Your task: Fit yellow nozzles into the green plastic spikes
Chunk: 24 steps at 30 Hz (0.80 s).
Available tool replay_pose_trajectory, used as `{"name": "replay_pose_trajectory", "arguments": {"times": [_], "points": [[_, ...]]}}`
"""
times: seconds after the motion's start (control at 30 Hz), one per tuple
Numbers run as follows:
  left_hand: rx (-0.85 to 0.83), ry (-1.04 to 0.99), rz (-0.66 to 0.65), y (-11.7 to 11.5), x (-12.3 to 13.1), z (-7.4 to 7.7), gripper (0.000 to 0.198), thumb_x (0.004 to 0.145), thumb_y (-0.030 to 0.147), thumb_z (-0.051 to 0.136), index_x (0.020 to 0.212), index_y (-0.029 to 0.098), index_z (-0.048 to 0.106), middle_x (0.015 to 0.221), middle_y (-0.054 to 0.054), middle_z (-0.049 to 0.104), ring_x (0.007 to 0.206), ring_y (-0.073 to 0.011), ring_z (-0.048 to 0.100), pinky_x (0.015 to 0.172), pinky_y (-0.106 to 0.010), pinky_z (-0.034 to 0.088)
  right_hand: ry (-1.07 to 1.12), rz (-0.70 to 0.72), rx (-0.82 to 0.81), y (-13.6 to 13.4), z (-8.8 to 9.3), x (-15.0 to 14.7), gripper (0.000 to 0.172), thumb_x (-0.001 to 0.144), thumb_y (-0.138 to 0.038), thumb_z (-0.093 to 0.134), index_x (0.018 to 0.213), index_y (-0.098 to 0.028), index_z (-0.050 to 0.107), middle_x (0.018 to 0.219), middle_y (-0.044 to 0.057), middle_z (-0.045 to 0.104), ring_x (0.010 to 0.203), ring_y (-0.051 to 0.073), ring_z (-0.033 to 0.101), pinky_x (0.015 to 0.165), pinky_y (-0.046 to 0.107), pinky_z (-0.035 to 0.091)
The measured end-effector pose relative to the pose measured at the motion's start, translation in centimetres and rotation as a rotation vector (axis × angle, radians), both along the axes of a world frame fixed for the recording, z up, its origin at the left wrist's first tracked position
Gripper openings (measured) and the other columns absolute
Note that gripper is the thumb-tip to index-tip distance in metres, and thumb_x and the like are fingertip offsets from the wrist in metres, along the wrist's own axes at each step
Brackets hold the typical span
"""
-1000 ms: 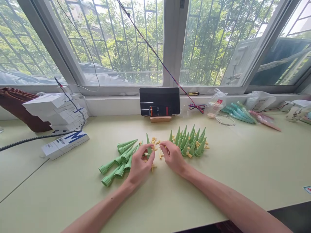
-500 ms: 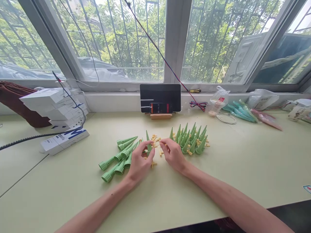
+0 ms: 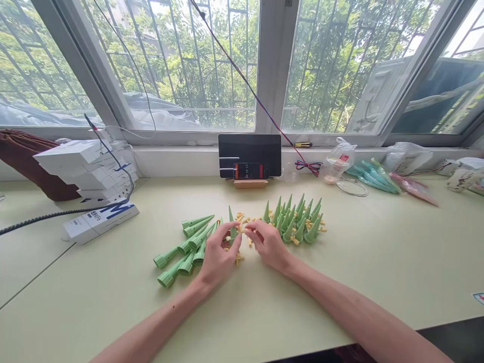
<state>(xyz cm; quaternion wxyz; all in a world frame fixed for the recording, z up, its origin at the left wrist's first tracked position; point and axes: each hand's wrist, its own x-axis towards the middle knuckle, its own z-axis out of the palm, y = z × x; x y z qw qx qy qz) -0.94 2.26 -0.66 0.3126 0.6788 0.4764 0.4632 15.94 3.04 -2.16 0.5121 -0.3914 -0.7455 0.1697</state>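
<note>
My left hand (image 3: pixel 219 252) curls its thumb and forefinger around an upright green plastic cone (image 3: pixel 232 218), whose tip rises above the fingers. Close by on the right, my right hand (image 3: pixel 269 244) pinches a small yellow plastic piece (image 3: pixel 242 228) at the left fingertips; its exact contact with the cone is hidden. Loose yellow pieces (image 3: pixel 239 258) lie around and behind the hands. Left of my left hand, several green cones (image 3: pixel 174 269) lie on their sides with hollow ends towards me. Standing cones with yellow pieces at their sides (image 3: pixel 300 231) are grouped right of my right hand.
A phone (image 3: pixel 250 171) showing a timer leans against a dark tablet (image 3: pixel 249 147) on a cardboard stand (image 3: pixel 251 184). White boxes (image 3: pixel 102 221) and a black coiled cord (image 3: pixel 45 218) occupy the left. Plastic bags (image 3: pixel 340 161) and teal packets (image 3: pixel 372 176) lie at the back right.
My right hand has shifted slightly left, bringing the yellow piece up to my left fingertips. The left hand stays around the cone. The view has tilted a little.
</note>
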Motion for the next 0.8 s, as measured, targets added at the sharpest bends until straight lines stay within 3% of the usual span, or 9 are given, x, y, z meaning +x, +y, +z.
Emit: {"name": "replay_pose_trajectory", "arguments": {"times": [0.3, 0.57, 0.8], "points": [[-0.021, -0.054, -0.068, -0.03, -0.01, -0.11, 0.039, 0.089, 0.038, 0.06, 0.126, 0.026, 0.059, 0.089, -0.001, 0.059, 0.067, -0.0124, 0.059, 0.06, -0.027, 0.058, 0.002, 0.008, 0.008, 0.17, -0.16, 0.01, 0.015, 0.098, -0.03, 0.054, 0.1, -0.02, 0.065, 0.085, 0.004, 0.068, 0.06, 0.013, 0.056, 0.06, 0.027, 0.047], [-0.032, -0.12, -0.063, -0.12, 0.18, 0.25, 0.068, 0.088, 0.035, 0.063, 0.148, 0.033, 0.031, 0.102, -0.003, 0.066, 0.082, -0.0162, 0.067, 0.073, -0.032, 0.06, 0.016, 0.013, -0.001, 0.12, -0.1, 0.16, 0.018, 0.098, -0.033, 0.055, 0.099, -0.021, 0.067, 0.083, 0.004, 0.068, 0.061, 0.014, 0.056, 0.06, 0.027, 0.048], [-0.061, -0.135, -0.069, 0.33, 0.12, -0.33, 0.046, 0.086, 0.039, 0.065, 0.126, 0.02, 0.053, 0.11, -0.009, 0.068, 0.081, -0.0185, 0.07, 0.073, -0.034, 0.061, 0.04, 0.023, 0.0, 0.09, -0.15, 0.18, 0.018, 0.097, -0.031, 0.054, 0.102, -0.02, 0.068, 0.083, 0.005, 0.069, 0.061, 0.015, 0.059, 0.059, 0.027, 0.049]]}}
